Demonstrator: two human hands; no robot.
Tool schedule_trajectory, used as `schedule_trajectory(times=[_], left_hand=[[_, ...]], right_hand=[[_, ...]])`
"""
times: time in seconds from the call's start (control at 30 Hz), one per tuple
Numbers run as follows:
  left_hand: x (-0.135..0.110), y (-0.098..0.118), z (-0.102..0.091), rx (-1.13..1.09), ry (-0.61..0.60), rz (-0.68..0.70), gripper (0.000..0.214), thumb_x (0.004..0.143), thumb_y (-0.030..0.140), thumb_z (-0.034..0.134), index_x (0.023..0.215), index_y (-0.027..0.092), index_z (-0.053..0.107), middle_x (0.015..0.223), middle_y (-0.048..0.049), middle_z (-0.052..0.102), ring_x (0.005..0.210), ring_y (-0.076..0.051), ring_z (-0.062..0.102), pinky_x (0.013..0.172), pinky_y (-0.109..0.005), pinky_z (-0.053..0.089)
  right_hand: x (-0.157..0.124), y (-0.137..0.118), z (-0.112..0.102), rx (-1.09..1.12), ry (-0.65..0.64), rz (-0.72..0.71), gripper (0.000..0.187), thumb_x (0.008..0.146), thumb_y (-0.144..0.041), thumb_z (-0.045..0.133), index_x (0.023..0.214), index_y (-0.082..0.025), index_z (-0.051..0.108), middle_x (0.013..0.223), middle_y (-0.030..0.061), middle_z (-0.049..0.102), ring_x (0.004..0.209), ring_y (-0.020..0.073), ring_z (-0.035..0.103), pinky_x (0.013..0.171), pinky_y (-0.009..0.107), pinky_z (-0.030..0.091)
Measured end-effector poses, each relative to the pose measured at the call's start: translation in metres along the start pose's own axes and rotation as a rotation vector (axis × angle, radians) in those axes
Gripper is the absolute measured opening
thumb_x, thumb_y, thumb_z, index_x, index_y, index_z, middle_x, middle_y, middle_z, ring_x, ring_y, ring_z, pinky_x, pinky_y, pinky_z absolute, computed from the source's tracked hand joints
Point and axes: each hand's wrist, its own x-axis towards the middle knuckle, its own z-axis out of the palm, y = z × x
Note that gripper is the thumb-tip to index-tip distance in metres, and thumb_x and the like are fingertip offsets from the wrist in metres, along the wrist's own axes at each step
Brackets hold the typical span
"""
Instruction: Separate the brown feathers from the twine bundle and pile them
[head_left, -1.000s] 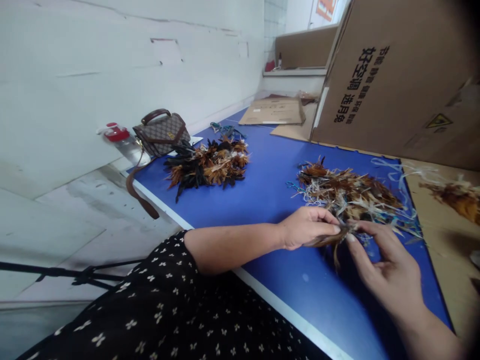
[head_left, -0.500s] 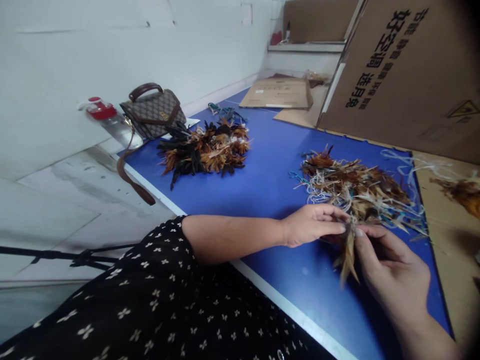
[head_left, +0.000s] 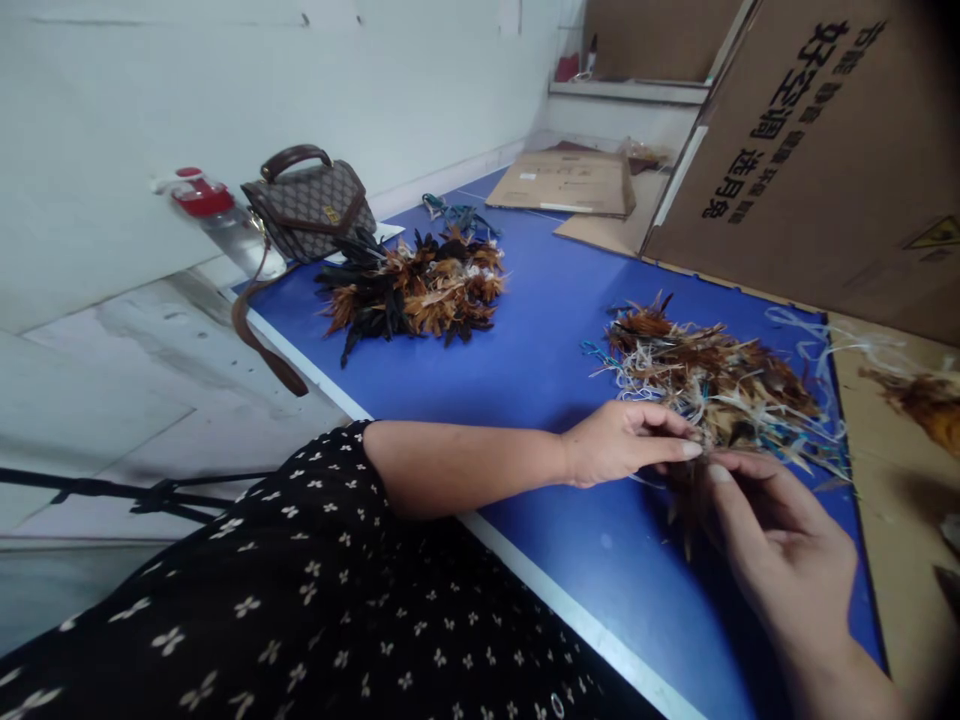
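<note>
My left hand [head_left: 626, 442] and my right hand [head_left: 780, 545] meet at the near edge of a loose pile of brown feathers and pale strings [head_left: 712, 385] on the blue table [head_left: 540, 370]. Both pinch the top of one small tuft of brown feathers [head_left: 686, 500], which hangs down between the fingertips and is blurred. A second, tidier heap of black and orange feathers [head_left: 416, 290] lies far to the left of my hands.
A brown patterned handbag [head_left: 307, 210] and a red-capped bottle [head_left: 217, 215] stand at the table's far left corner. A large cardboard box [head_left: 817, 150] leans at the right; flat cardboard [head_left: 574, 185] lies behind. More feathers [head_left: 926, 400] rest on brown board at the right.
The feather tuft, lying sideways in my fingers a second ago, swung down to hang between both hands. The camera view shifted slightly; my hands stayed at the pile's near edge.
</note>
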Motion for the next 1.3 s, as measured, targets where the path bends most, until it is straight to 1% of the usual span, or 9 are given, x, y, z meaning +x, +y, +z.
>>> schedule_trajectory(times=[0.17,0.3,0.4,0.6,0.77,0.93,1.07,1.17,1.3], left_hand=[[0.001,0.002,0.0,0.045,0.021,0.076,0.064,0.063,0.051,0.117,0.103,0.016,0.081,0.104,-0.0012,0.079,0.1,-0.014,0.068,0.118,-0.046,0.053],[0.002,0.003,-0.002,0.058,0.049,0.032,0.065,0.067,0.053,0.115,0.103,0.016,0.077,0.103,-0.0016,0.077,0.099,-0.015,0.069,0.116,-0.046,0.054],[0.002,0.004,-0.003,0.052,0.039,0.016,0.062,0.069,0.051,0.115,0.102,0.017,0.075,0.101,-0.0018,0.077,0.098,-0.016,0.07,0.113,-0.046,0.056],[0.001,0.005,0.0,0.048,-0.004,0.057,0.061,0.063,0.046,0.116,0.102,0.016,0.08,0.1,0.0005,0.075,0.098,-0.015,0.067,0.118,-0.048,0.053],[0.0,0.006,0.001,0.114,0.02,0.045,0.047,0.076,0.041,0.109,0.101,0.017,0.077,0.099,0.0004,0.075,0.097,-0.016,0.068,0.116,-0.048,0.055],[0.0,0.004,0.005,0.133,0.008,-0.047,0.027,0.095,0.021,0.094,0.102,0.017,0.068,0.094,0.0006,0.074,0.089,-0.013,0.07,0.107,-0.042,0.058],[-0.002,0.007,0.008,0.122,0.002,-0.102,0.015,0.112,0.016,0.07,0.107,0.021,0.057,0.089,0.0024,0.07,0.075,-0.011,0.07,0.085,-0.035,0.061],[-0.002,0.012,0.008,0.155,0.047,-0.095,0.014,0.114,0.013,0.063,0.106,0.021,0.054,0.081,0.0075,0.063,0.064,-0.005,0.057,0.073,-0.025,0.054],[-0.006,0.015,0.01,0.24,0.019,-0.078,0.014,0.11,0.011,0.067,0.105,0.02,0.058,0.084,0.0058,0.067,0.068,-0.005,0.058,0.071,-0.023,0.051]], right_hand=[[-0.002,0.006,-0.001,-0.013,0.03,0.068,0.037,0.095,-0.061,0.093,0.107,-0.027,0.086,0.103,0.0079,0.084,0.089,0.0275,0.08,0.081,0.043,0.07],[0.001,0.004,-0.003,-0.034,0.107,0.099,0.044,0.093,-0.066,0.092,0.103,-0.024,0.085,0.098,0.0083,0.084,0.082,0.0223,0.078,0.072,0.033,0.067],[0.004,-0.001,-0.002,-0.007,0.082,0.065,0.042,0.096,-0.065,0.09,0.102,-0.024,0.084,0.104,0.0096,0.084,0.082,0.0217,0.079,0.071,0.032,0.069],[0.002,-0.002,-0.001,0.01,-0.018,0.066,0.044,0.093,-0.061,0.094,0.117,-0.025,0.087,0.104,0.0089,0.087,0.084,0.0237,0.084,0.075,0.034,0.073],[0.0,0.001,0.0,-0.033,0.012,0.089,0.043,0.094,-0.065,0.093,0.107,-0.025,0.087,0.097,0.0077,0.086,0.079,0.021,0.082,0.071,0.028,0.069],[0.0,-0.003,-0.001,0.005,0.083,0.139,0.046,0.092,-0.066,0.094,0.105,-0.023,0.087,0.085,0.006,0.081,0.068,0.0204,0.077,0.064,0.03,0.068],[0.0,0.003,-0.005,-0.024,0.083,0.119,0.045,0.094,-0.065,0.093,0.106,-0.023,0.085,0.087,0.0064,0.081,0.069,0.0181,0.076,0.064,0.027,0.063],[0.001,0.006,-0.005,-0.054,0.102,0.112,0.047,0.095,-0.068,0.09,0.106,-0.023,0.084,0.086,0.006,0.08,0.068,0.0181,0.074,0.063,0.028,0.06],[0.001,0.002,-0.002,-0.059,0.091,0.091,0.048,0.093,-0.068,0.093,0.111,-0.024,0.087,0.088,0.0059,0.079,0.067,0.0188,0.072,0.06,0.03,0.057]])
